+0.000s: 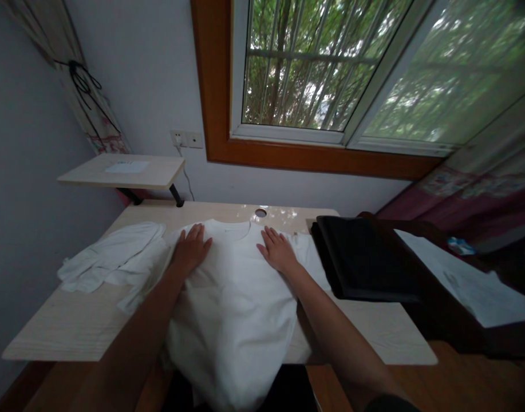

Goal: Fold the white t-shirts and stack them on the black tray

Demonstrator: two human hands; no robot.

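Observation:
A white T-shirt [236,297] lies spread over the desk, its neckline toward the wall and its lower part hanging over the front edge. My left hand [191,249] rests flat on the shirt's left shoulder, fingers extended. Across the neckline, my right hand [277,249] lies flat on the other shoulder with its fingers spread. Neither hand grasps the cloth. To the left sits a crumpled white cloth [116,254], close to the shirt's left sleeve. One sleeve reaches out at the right, up to a black folded item [365,257].
The pale wooden desk [64,326] has a raised shelf [159,171] at back left, with a paper [127,166] on it. A cable hole [261,213] is near the wall. Right of the desk, a white sheet [472,286] lies on a dark surface. A window is behind.

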